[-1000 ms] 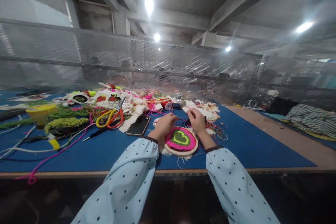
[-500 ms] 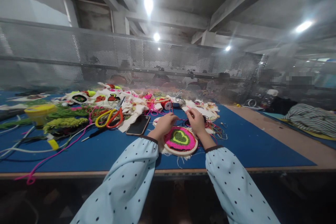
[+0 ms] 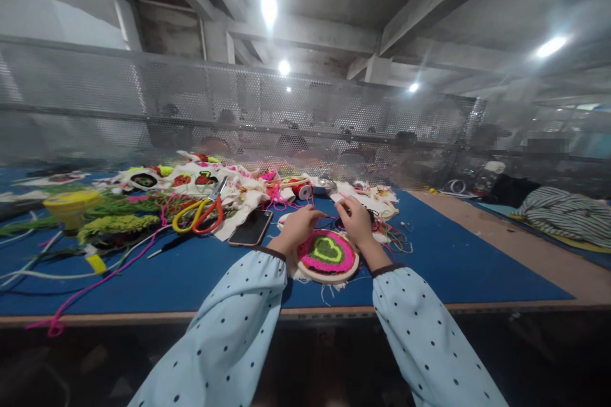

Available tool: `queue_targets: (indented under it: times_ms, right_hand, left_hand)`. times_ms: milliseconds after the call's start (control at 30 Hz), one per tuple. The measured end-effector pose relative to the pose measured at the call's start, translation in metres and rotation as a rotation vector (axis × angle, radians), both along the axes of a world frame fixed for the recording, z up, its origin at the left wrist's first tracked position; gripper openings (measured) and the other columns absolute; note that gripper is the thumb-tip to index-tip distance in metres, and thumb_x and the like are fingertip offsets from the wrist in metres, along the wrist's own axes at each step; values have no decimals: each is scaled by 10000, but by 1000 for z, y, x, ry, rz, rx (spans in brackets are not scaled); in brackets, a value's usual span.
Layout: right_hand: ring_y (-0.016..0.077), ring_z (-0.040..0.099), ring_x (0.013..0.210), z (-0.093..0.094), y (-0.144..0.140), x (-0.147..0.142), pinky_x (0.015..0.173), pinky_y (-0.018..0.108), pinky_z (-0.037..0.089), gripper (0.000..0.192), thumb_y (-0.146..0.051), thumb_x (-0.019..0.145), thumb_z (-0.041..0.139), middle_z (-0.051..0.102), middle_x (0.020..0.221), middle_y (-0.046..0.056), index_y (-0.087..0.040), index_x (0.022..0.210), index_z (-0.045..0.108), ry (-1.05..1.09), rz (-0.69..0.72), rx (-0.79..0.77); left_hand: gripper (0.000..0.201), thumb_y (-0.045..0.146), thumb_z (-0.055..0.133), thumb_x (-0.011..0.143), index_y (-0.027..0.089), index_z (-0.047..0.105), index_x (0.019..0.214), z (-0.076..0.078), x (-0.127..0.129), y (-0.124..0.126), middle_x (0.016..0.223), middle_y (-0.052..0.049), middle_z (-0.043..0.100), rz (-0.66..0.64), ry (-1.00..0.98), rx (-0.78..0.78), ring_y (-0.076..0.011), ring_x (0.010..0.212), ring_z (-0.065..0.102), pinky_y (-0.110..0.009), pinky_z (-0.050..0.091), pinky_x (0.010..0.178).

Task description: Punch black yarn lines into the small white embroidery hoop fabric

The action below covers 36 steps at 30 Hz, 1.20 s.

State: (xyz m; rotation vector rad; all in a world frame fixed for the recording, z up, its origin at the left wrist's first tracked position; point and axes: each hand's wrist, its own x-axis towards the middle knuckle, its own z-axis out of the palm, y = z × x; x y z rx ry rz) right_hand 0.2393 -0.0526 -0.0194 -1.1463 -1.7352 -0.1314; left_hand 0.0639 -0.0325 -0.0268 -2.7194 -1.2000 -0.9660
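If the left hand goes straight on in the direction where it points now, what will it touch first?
Probably the right hand. The left hand points right, above the hoop with the pink heart, and the fingertips nearly meet; depth between them is unclear.

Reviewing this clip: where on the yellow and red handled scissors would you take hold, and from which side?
Grip the scissors by the handle loops, coming from above on the near left side. They lie flat on the blue mat with the yellow and red loops toward the table's near edge and the blades pointing away into the fabric pieces, so the loops are the open, blunt end.
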Motion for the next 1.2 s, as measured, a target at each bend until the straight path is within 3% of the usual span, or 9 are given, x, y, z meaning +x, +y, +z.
queue_targets:
  times_ms: [300,533,633,700,767,967,1200]
  right_hand:
    - [176,458,726,-5,11,11,674,285,348,294,-285,883,336,524,748,53,-200,665,514,28,-288,31]
    - [178,476,727,-34,29,18,652,288,384,263,-270,766,549,526,709,82,-185,517,566,-286,-328,-130]
    - [200,496,776,-34,26,16,694,318,398,179,-291,689,642,548,754,92,-176,555,609,-253,-347,-209]
    - [216,504,836,-28,24,13,744,343,398,123,-300,673,649,565,833,94,-178,654,650,-144,-298,-198]
    - [211,516,860,-22,23,9,784,349,396,131,-308,682,626,583,849,77,-186,707,667,-20,-162,-197]
    - [171,550,703,-12,20,-4,705,297,407,151,-314,639,622,628,670,23,-172,617,669,286,226,-436]
    - [119,498,602,-11,14,-10,608,250,373,280,-430,573,680,600,612,-3,-155,616,655,610,373,-605]
  left_hand:
    - [335,159,382,852,234,602,1094,0,0,2,983,-53,596,108,-11,-57,-154,844,565,-214,413,689]
    - [388,118,413,813,236,576,1145,1,-2,0,998,-61,600,180,-10,-57,-167,856,568,-225,421,708]
    - [381,102,402,806,212,607,1109,0,-1,3,1007,-67,620,141,-126,-104,-168,887,573,-240,432,756]
    - [384,77,396,789,178,627,1079,0,1,6,998,-73,642,93,-225,-162,-167,889,577,-255,441,786]
    - [381,56,409,762,152,645,1045,-1,4,7,989,-76,661,38,-298,-205,-166,884,584,-265,447,807]
    - [366,66,428,743,149,662,1012,-1,9,7,975,-72,670,-20,-333,-210,-172,888,583,-297,449,845]
    - [327,102,434,776,163,666,999,-4,8,9,941,-61,670,-91,-334,-195,-162,867,584,-279,451,816]
